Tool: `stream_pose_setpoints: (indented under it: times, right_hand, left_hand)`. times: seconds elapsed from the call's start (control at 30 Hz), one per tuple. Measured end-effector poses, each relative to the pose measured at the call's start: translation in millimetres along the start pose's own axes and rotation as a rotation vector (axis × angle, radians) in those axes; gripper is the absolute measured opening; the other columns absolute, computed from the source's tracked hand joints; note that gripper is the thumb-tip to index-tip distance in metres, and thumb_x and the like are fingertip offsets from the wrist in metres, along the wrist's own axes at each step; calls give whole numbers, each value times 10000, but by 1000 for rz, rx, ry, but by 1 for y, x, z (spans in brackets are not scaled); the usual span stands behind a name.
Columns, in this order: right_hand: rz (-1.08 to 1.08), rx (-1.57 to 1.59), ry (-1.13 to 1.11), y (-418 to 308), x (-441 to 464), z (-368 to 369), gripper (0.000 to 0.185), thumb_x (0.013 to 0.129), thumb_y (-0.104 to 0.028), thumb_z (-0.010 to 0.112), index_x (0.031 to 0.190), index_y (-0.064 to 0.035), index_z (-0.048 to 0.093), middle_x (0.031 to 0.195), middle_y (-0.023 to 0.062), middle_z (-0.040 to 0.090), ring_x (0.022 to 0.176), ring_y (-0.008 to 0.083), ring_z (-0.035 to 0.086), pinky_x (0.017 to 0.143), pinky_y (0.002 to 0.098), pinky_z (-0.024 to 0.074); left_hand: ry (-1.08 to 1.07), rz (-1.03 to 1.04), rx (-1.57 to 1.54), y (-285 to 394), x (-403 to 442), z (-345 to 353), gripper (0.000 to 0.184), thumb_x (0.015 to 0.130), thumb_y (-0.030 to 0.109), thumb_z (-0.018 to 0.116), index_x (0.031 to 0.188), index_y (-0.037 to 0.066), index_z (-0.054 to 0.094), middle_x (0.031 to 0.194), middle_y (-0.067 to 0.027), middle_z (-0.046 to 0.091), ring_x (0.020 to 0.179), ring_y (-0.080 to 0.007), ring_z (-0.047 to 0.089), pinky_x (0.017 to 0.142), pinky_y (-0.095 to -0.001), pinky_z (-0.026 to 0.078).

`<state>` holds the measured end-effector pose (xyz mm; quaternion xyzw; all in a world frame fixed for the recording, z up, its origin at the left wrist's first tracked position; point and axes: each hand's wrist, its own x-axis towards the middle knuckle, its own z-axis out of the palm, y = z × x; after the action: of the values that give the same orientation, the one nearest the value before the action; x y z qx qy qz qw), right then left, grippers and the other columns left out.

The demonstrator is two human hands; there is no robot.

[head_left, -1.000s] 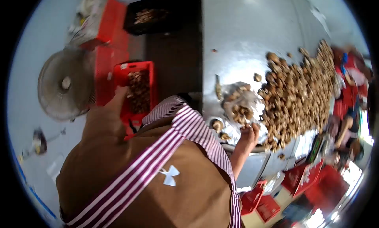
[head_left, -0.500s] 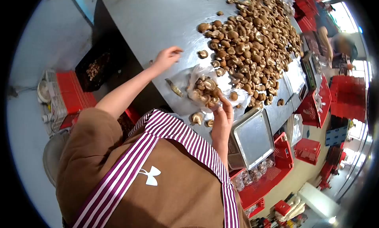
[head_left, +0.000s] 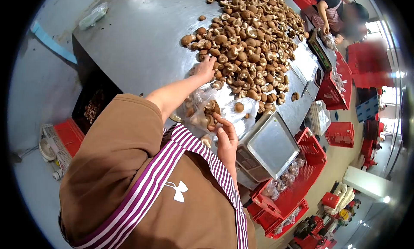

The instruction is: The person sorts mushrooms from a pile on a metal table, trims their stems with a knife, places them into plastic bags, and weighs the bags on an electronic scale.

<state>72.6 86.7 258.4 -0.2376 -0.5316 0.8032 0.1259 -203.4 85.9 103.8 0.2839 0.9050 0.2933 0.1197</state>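
Observation:
My left hand (head_left: pixel 205 68) reaches across the metal table to the near-left edge of a large heap of brown mushrooms (head_left: pixel 254 42). Its fingers are bent and close together against the mushrooms; what lies under the fingertips is hidden. Closer to my body, my right hand (head_left: pixel 226 134) holds the rim of a clear plastic bag (head_left: pixel 199 119) between thumb and fingers. Several mushrooms (head_left: pixel 211 107) sit in the bag's mouth. Beside it, a loose mushroom (head_left: pixel 239 106) rests on white plastic.
A scale with a metal tray (head_left: pixel 274 145) stands right of my right hand. Beyond it a red crate (head_left: pixel 319 156) holds bagged mushrooms. Across the table a co-worker (head_left: pixel 334 12) handles a bag near another scale (head_left: pixel 318 48). A dark crate (head_left: pixel 92 93) stands low on the left.
My left hand has gone from the red crate at the left, over the table, to the mushroom heap. My right hand stays at the bag. The view has turned toward the table.

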Motion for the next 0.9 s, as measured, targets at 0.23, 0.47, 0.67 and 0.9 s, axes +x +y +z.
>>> stream_pose_setpoints:
  times: [0.23,0.47,0.67,0.9]
  right_hand:
    - [49,7,105,-10,10,1,283,939,-57,499,1211,-4,559,1338,157,544,1021,210,615,943,364,477]
    - [16,137,86,-6,22,-2,320,930,-74,509,1238,9,538,1367,159,515,1022,207,618,939,354,474]
    - [23,149,94,-8,23,-3,319,929,-86,499,1230,12,535,1356,156,523,1032,208,609,935,348,474]
    - [10,166,120,-9,15,-9,327,936,-83,484,1246,13,527,1328,150,544,1004,198,622,922,335,479]
  left_hand:
    - [-248,-423,-1312,-25,10,-9,369,823,22,538,1188,60,498,1031,-88,566,873,-228,634,599,-327,576]
    - [-590,-385,-1808,12,-32,-79,347,945,132,521,1277,32,511,1213,-195,599,1079,-313,629,921,-402,555]
    - [-749,-384,-1996,35,-62,-92,394,981,116,464,1364,23,448,1281,-227,553,1117,-315,612,943,-376,552]
    - [-812,-365,-1927,46,-80,-92,469,928,77,470,1389,19,403,1295,-222,534,1159,-364,578,969,-429,535]
